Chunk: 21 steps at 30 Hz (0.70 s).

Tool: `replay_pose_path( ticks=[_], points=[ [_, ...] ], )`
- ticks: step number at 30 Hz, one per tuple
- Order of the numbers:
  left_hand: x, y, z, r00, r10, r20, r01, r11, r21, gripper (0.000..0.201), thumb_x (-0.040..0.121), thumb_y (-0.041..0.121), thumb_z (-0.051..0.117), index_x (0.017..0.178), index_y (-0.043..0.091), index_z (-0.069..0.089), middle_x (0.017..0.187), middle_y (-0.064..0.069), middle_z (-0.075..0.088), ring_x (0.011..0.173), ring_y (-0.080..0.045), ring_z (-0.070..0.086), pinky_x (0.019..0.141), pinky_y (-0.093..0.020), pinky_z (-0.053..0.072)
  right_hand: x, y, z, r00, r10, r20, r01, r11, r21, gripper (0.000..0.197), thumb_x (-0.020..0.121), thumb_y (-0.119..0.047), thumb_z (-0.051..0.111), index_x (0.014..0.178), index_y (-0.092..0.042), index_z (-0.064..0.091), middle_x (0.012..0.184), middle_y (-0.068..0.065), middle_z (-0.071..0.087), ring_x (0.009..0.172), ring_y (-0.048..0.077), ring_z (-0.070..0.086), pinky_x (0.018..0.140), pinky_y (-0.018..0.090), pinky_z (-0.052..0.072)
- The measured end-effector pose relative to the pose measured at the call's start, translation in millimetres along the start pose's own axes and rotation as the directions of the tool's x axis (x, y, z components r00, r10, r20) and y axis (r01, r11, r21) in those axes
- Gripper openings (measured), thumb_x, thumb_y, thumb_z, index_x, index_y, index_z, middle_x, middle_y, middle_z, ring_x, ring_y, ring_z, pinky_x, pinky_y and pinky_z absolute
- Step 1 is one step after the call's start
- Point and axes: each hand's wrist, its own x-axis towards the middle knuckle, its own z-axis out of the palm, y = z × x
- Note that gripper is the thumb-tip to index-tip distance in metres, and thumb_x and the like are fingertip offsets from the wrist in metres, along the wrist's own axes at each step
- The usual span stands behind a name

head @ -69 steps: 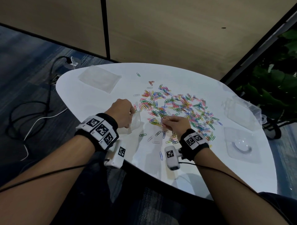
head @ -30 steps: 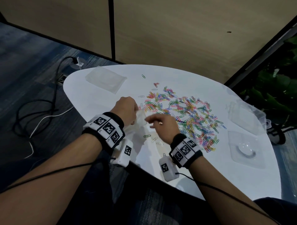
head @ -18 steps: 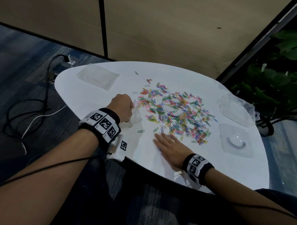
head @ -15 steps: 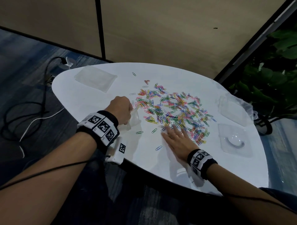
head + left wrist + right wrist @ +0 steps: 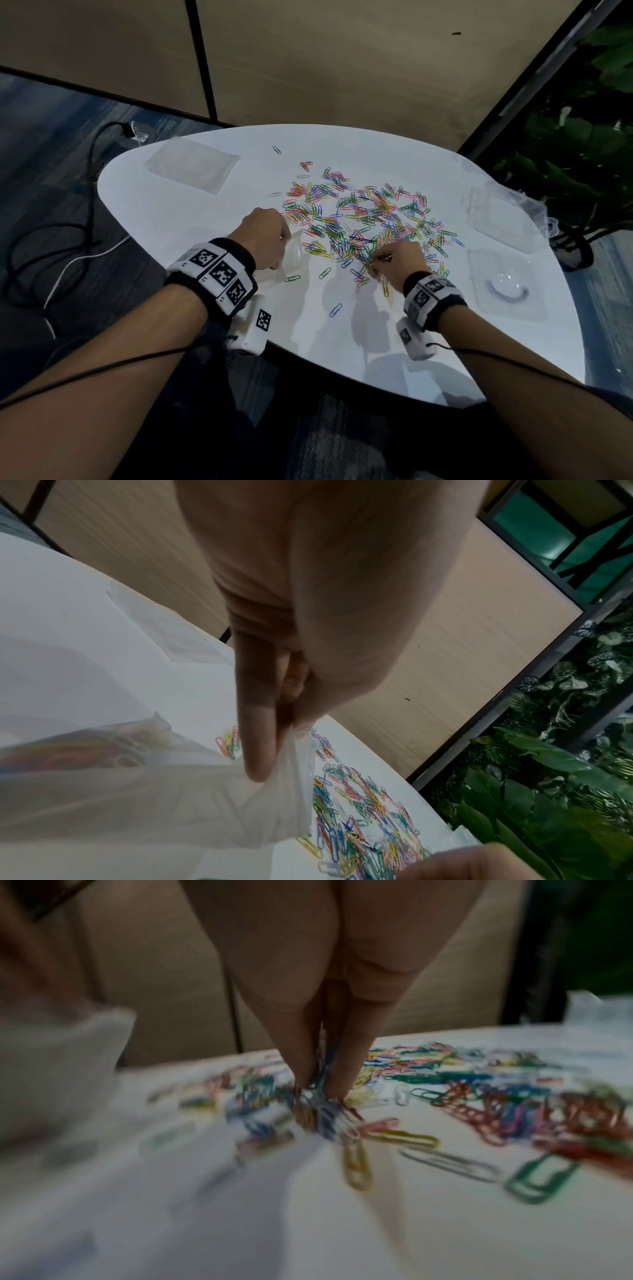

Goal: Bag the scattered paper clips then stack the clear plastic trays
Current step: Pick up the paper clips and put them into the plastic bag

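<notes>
**Right hand back in the pile, pinching a fresh bunch**

Both hands are busy. My right hand [image 5: 399,262] lay flat on the tabletop half a second ago; now its fingers [image 5: 346,1053] are drawn together at the near edge of the paper clips [image 5: 370,219], clamped on a small tangled bunch. My left hand [image 5: 263,240] has not budged: it pinches the mouth of the clear plastic bag [image 5: 178,791], held just left of the pile, with a few clips already showing through its wall. I read this as one more grab-and-drop cycle beginning; most clips are still scattered, so bagging is far from done and stacking has not started.

One clear plastic tray [image 5: 503,287] sits at the right edge of the white table [image 5: 212,219], another [image 5: 500,219] just beyond it, and a third clear piece [image 5: 191,164] lies far left. Around the table I see beige wall panels, grey carpet, cables [image 5: 41,240] on the floor and a leafy plant [image 5: 575,147] to the right.
</notes>
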Motion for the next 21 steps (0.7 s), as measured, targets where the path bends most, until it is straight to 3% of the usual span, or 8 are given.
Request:
replay_pose_path(
  ticks=[3, 5, 7, 10, 14, 17, 19, 21],
  points=[
    [-1, 2, 1, 1.000, 0.004, -0.007, -0.004, 1.000, -0.007, 0.025, 0.095, 0.000, 0.052, 0.110, 0.003, 0.072, 0.077, -0.014, 0.078, 0.069, -0.024, 0.077, 0.083, -0.037, 0.063, 2, -14, -17, 0.981, 0.181, 0.064, -0.191, 0.883, 0.429, 0.010, 0.079, -0.011, 0.079, 0.089, -0.014, 0.079, 0.085, 0.000, 0.076, 0.077, 0.018, 0.072, 0.076, 0.026, 0.059],
    [-1, 3, 2, 1.000, 0.013, -0.012, -0.013, 1.000, -0.020, 0.025, 0.094, 0.000, 0.053, 0.111, 0.002, 0.072, 0.077, -0.016, 0.078, 0.069, -0.026, 0.077, 0.083, -0.037, 0.063, -3, -34, -25, 0.967, 0.181, 0.179, -0.254, 0.606, 0.754, 0.012, 0.079, -0.002, 0.077, 0.090, -0.005, 0.076, 0.084, 0.011, 0.076, 0.080, 0.026, 0.072, 0.079, 0.032, 0.061],
    [-2, 5, 3, 0.999, 0.027, -0.018, -0.027, 0.999, -0.043, 0.025, 0.094, 0.000, 0.052, 0.107, -0.001, 0.073, 0.077, -0.018, 0.077, 0.069, -0.027, 0.077, 0.081, -0.039, 0.063, -9, -57, -26, 0.954, 0.109, 0.280, -0.301, 0.352, 0.886, 0.021, 0.081, 0.004, 0.072, 0.102, 0.006, 0.071, 0.090, 0.016, 0.074, 0.081, 0.026, 0.071, 0.080, 0.029, 0.061],
    [-1, 8, 6, 0.997, 0.047, -0.057, -0.051, 0.997, -0.062, 0.025, 0.095, 0.001, 0.051, 0.102, -0.002, 0.075, 0.078, -0.018, 0.076, 0.068, -0.028, 0.077, 0.079, -0.039, 0.064, -16, -86, -19, 0.925, 0.009, 0.380, -0.375, 0.190, 0.908, 0.028, 0.083, 0.003, 0.070, 0.110, 0.007, 0.068, 0.101, 0.018, 0.074, 0.087, 0.021, 0.072, 0.079, 0.025, 0.060],
    [1, 8, 10, 0.993, 0.061, -0.098, -0.073, 0.990, -0.123, 0.022, 0.095, 0.002, 0.054, 0.103, 0.000, 0.075, 0.077, -0.017, 0.076, 0.067, -0.029, 0.077, 0.080, -0.040, 0.064, -22, -108, 5, 0.911, 0.045, 0.410, -0.410, 0.197, 0.890, 0.026, 0.084, 0.006, 0.068, 0.107, 0.018, 0.063, 0.099, 0.026, 0.070, 0.081, 0.023, 0.070, 0.075, 0.025, 0.061],
    [1, 7, 12, 0.993, 0.060, -0.099, -0.075, 0.984, -0.160, 0.022, 0.095, 0.001, 0.054, 0.107, -0.003, 0.072, 0.079, -0.023, 0.075, 0.070, -0.033, 0.077, 0.084, -0.041, 0.062, -24, -115, 18, 0.918, 0.123, 0.377, -0.395, 0.350, 0.849, 0.022, 0.088, 0.010, 0.059, 0.105, 0.025, 0.058, 0.098, 0.033, 0.065, 0.082, 0.027, 0.068, 0.086, 0.034, 0.059],
    [0, 9, 13, 0.993, 0.066, -0.102, -0.083, 0.983, -0.166, 0.023, 0.095, 0.000, 0.054, 0.107, -0.001, 0.073, 0.080, -0.023, 0.075, 0.071, -0.033, 0.077, 0.084, -0.041, 0.062, -26, -122, 22, 0.931, 0.122, 0.344, -0.360, 0.463, 0.810, 0.014, 0.086, 0.014, 0.057, 0.092, 0.008, 0.069, 0.095, 0.025, 0.067, 0.087, 0.031, 0.067, 0.091, 0.040, 0.057],
    [-1, 11, 14, 0.990, 0.092, -0.103, -0.106, 0.984, -0.143, 0.023, 0.094, 0.001, 0.055, 0.103, 0.002, 0.077, 0.083, -0.021, 0.076, 0.075, -0.032, 0.076, 0.084, -0.040, 0.062, -26, -125, 26, 0.957, 0.073, 0.280, -0.260, 0.645, 0.719, 0.014, 0.078, 0.004, 0.066, 0.084, -0.005, 0.075, 0.085, 0.017, 0.072, 0.080, 0.029, 0.068, 0.086, 0.043, 0.058]
  ],
)
